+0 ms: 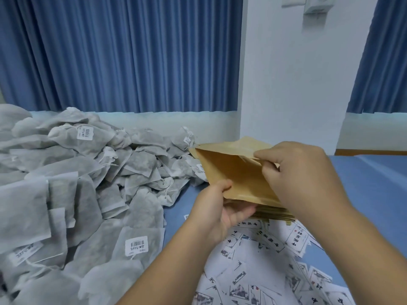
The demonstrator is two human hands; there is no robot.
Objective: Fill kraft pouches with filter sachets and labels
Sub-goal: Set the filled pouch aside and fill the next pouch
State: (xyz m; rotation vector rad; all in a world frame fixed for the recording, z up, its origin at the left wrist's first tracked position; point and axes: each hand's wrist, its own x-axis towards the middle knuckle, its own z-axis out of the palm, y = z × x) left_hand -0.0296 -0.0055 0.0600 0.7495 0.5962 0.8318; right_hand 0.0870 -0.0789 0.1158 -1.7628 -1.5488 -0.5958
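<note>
Kraft pouch (237, 175) is held up just right of the sachet pile (88, 183) | lower edge gripped by left hand (220, 208), mouth lip pinched by right hand (301, 172) | lips should be peeled wide before a sachet is fed

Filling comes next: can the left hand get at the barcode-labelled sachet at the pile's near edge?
Probably yes. The sachet lies uncovered on top, with nothing between it and the left hand. That hand grips the kraft pouch, though, so the right hand would have to hold it alone.
</note>
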